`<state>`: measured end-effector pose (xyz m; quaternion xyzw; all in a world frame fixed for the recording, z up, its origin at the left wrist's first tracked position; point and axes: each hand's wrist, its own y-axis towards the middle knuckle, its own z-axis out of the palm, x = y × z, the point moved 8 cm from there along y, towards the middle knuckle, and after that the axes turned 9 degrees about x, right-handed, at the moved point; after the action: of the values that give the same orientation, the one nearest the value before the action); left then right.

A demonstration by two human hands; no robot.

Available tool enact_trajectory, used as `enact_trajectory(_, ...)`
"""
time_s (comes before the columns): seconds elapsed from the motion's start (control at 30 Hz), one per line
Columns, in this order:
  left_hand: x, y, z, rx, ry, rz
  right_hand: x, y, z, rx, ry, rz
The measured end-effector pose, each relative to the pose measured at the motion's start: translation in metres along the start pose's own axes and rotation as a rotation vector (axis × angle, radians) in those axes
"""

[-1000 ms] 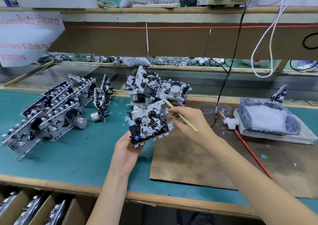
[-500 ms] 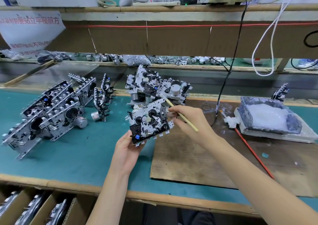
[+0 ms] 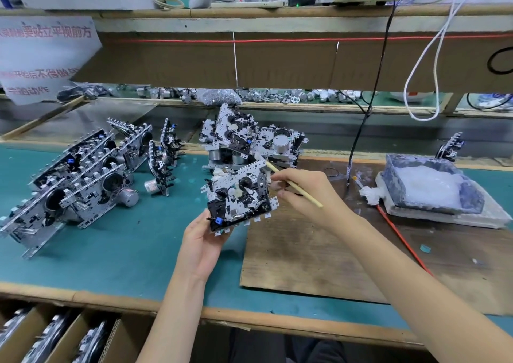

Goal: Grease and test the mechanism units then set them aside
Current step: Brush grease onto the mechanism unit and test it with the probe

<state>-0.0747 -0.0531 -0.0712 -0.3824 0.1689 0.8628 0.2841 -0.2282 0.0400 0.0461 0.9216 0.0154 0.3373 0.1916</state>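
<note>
Holding a unit (image 3: 238, 196) from below, the left hand (image 3: 200, 240) curls its fingers round the near edge. The unit tilts up above the middle of the bench (image 3: 111, 237), over the left edge of a brown board (image 3: 305, 257). The right hand (image 3: 302, 190) pinches a thin stick (image 3: 306, 194) — its white tip sits at the unit's far corner. Rows (image 3: 77, 179) of units stand by the left edge, a heap (image 3: 249, 140) lies near the far edge, and a grease tub (image 3: 433, 187) sits toward the right edge.
</note>
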Motion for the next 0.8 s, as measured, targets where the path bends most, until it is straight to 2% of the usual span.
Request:
enact_trajectory(0.23,0.0,-0.001,0.0,-0.01,-0.007,0.0,-0.004,-0.001,0.002,-0.026,-0.027,0.002)
enact_trajectory(0.43,0.0,-0.001,-0.001,-0.014,-0.015,0.001,0.003,-0.007,0.004,-0.124,-0.025,-0.02)
enact_trajectory(0.67,0.0,0.001,0.0,0.013,-0.001,0.009,0.004,-0.006,0.002,-0.128,-0.054,0.007)
enact_trajectory(0.73,0.001,0.001,-0.001,0.011,0.006,0.006,0.008,-0.007,-0.013,-0.213,-0.029,0.013)
enact_trajectory(0.8,0.0,0.001,-0.002,0.006,0.016,0.012,0.021,-0.009,-0.033,-0.32,0.012,-0.065)
